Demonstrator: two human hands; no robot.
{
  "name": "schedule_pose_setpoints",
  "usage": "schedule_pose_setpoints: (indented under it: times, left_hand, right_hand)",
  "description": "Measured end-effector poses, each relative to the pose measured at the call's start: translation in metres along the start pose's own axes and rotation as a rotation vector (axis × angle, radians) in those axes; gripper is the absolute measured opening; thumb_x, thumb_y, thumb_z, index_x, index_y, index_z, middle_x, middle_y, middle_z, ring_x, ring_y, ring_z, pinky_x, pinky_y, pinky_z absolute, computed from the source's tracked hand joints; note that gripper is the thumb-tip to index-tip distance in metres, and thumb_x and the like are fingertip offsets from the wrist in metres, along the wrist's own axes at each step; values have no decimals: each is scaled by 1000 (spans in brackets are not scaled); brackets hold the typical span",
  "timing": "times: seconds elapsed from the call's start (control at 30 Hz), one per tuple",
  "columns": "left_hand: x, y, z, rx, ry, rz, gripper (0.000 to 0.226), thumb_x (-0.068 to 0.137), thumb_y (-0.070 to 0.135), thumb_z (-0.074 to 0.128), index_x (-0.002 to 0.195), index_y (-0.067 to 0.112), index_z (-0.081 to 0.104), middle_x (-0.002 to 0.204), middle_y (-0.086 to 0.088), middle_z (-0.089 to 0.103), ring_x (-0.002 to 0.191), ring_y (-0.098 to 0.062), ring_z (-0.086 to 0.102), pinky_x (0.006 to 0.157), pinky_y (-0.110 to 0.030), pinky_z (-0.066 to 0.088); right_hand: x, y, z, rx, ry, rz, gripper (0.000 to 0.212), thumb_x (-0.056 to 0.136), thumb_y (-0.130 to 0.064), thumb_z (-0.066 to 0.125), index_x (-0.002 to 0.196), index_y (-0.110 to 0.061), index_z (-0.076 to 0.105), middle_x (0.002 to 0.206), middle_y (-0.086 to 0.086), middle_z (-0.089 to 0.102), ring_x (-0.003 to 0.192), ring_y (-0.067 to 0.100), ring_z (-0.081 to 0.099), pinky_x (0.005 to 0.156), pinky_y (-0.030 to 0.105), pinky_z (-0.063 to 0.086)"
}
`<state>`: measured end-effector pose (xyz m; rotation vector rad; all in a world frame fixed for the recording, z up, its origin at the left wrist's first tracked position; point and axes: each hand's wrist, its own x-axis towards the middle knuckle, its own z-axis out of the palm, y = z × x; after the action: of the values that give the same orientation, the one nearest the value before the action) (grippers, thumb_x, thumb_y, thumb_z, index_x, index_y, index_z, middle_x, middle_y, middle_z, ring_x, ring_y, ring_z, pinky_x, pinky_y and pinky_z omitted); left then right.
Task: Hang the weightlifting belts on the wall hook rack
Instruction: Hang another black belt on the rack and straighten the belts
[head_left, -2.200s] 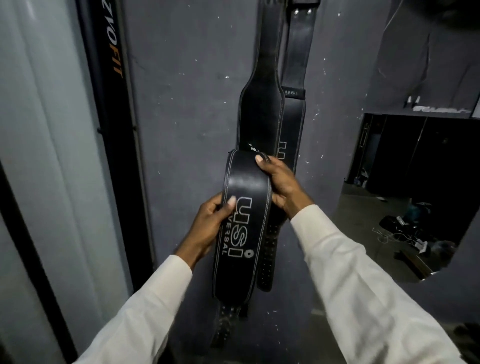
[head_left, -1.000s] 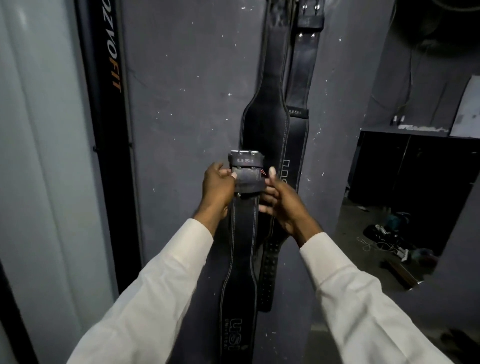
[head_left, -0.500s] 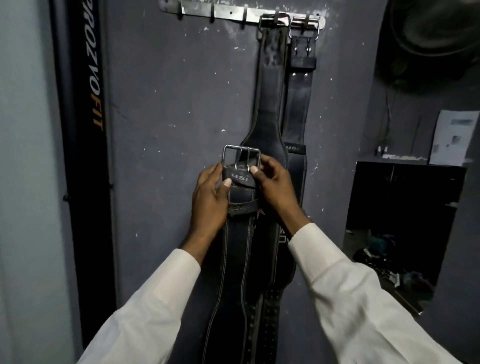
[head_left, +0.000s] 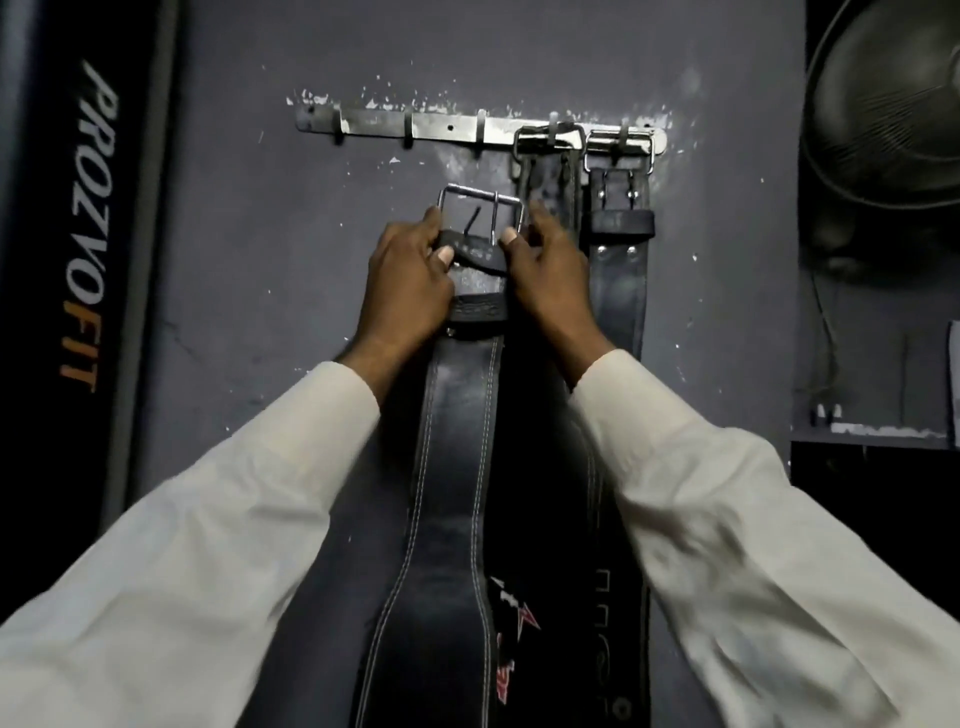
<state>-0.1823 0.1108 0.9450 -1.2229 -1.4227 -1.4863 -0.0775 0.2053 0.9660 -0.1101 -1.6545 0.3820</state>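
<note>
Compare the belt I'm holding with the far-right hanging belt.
The held belt is off the rack, its buckle below the hooks; the far-right belt hangs from the end hook. The left hand and right hand grip the held belt; no hand grips the far-right belt. Both are black with metal buckles.

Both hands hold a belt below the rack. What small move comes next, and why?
Probably raise the buckle onto the nearest free hook: left hand and right hand grip the belt beneath it, it sits below the rack, and the hooks further right already carry hung belts.
</note>
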Motion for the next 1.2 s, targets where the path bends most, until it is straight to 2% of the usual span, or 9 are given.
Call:
schedule_pose_setpoints:
  times: [0.07, 0.17, 0.3, 0.43, 0.53, 0.7, 0.93, 1.07, 1.2]
  left_hand:
    - [37, 1, 6, 23, -17, 11, 48, 100, 13, 50, 147, 11, 45, 132, -15, 54, 126, -24, 52, 94, -12, 29]
    - [87, 1, 14, 27, -38, 38, 34, 92, 20, 49, 122, 10, 63, 125, -17, 61, 123, -32, 57, 106, -33, 43]
    - [128, 8, 17, 80, -34, 52, 11, 90, 12, 49, 87, 18, 58, 112, -22, 65, 114, -37, 60, 86, -28, 43]
    - [155, 1, 25, 96, -56, 46, 22, 88, 11, 46, 99, 7, 65, 114, -21, 66, 114, -34, 60, 91, -31, 45]
    - [158, -3, 29, 127, -132, 38, 30, 88, 7, 46, 107, -2, 67, 116, -26, 66, 118, -37, 59, 103, -34, 43]
    - [138, -17, 35, 93, -152, -3, 31, 87, 12, 47, 111, 1, 64, 124, -29, 60, 125, -42, 53, 106, -34, 42]
    - [48, -23, 33, -324, -42, -167, 28, 80, 43, 69, 100, 24, 69, 83, 26, 69, 83, 0, 63, 88, -25, 50]
    - [-22, -38, 38, -319, -172, -186, 73, 82, 29, 72, 149, 24, 42, 136, 8, 61, 120, -6, 58, 101, -19, 43]
    - [-108, -64, 42, -323, -233, -297, 82, 90, 18, 68, 157, 28, 23, 149, 10, 47, 128, 1, 45, 92, 7, 31]
  right_hand:
    - [36, -1, 0, -15, 40, -31, 59, 97, -18, 58, 151, -14, 35, 93, -6, 57, 74, 4, 54, 62, 9, 37]
    - [83, -3, 1, -89, 62, -55, 49, 95, -19, 61, 140, -6, 46, 96, -1, 60, 82, 12, 57, 67, 15, 36]
    - [130, -12, 1, -203, 21, -104, 25, 96, -25, 58, 115, -10, 66, 101, 6, 68, 96, 20, 62, 80, 25, 43]
    - [153, -15, 2, -398, -65, -84, 22, 99, -23, 50, 80, -14, 55, 94, 17, 59, 92, 24, 55, 70, 29, 30]
    - [157, -14, 5, -511, -150, -64, 34, 103, -25, 45, 114, 1, 64, 127, 24, 61, 124, 34, 53, 94, 31, 38]
    - [132, -3, 21, -526, -172, -29, 40, 103, -23, 43, 134, 3, 48, 148, 33, 38, 138, 42, 39, 119, 34, 18]
    - [38, 15, 39, -190, -5, -36, 52, 97, -16, 53, 145, 0, 40, 143, 24, 47, 132, 33, 47, 107, 33, 36]
    - [-37, 36, 49, -127, -53, 60, 45, 94, -12, 42, 138, -13, 50, 122, 15, 63, 111, 28, 62, 98, 33, 50]
    - [-130, 64, 51, -58, -153, 194, 39, 101, -20, 39, 136, -32, 50, 121, -8, 66, 106, 7, 65, 102, 33, 51]
